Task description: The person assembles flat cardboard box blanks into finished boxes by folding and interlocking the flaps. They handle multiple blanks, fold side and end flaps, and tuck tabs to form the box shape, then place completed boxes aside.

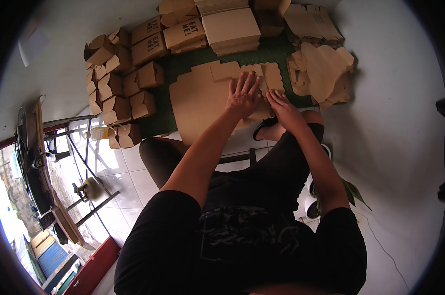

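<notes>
A flat brown cardboard box blank lies across the green table covering in front of me, its near edge overhanging toward my knees. At its right end are flaps with scalloped edges. My left hand is open, palm down and fingers spread, resting on the blank beside these flaps. My right hand lies with its fingers stretched out and close together on the right edge of the scalloped part. What is under the palms is hidden.
Several small folded boxes stand stacked at the left. Larger printed boxes and a pile of box blanks line the back. More loose flat cardboard sits at the right. A potted plant stands beside my right arm.
</notes>
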The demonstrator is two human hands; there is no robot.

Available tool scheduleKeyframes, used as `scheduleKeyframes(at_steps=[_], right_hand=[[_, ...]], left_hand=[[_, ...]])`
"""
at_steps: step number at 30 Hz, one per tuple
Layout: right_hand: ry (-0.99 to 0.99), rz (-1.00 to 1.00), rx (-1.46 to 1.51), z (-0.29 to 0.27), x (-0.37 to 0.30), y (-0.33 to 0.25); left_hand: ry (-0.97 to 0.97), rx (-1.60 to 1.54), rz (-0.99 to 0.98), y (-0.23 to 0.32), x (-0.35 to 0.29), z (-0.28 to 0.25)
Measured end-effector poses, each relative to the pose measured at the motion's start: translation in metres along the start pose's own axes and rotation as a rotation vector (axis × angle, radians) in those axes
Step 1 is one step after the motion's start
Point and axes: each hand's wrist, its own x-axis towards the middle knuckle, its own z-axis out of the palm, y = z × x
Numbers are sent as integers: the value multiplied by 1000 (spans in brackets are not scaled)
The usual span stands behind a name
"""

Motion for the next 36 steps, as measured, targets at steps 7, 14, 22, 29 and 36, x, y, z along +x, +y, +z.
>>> scheduleKeyframes(at_steps=[7, 14, 22, 29, 36], right_hand=[[44, 65, -114, 16, -15, -22], [61, 91, -179, 20, -19, -34], [-35, 147, -127, 29, -30, -50], [-54, 98, -126, 34, -40, -56], [-433, 284, 62, -22, -2, -45]], left_hand=[[68, -55, -11, 3, 2, -4], [35, 14, -73, 19, 17, -20], [-13, 123, -76, 30, 20, -17], [-108, 156, -131, 35, 36, -19], [-155, 196, -135, 32, 39, -19]])
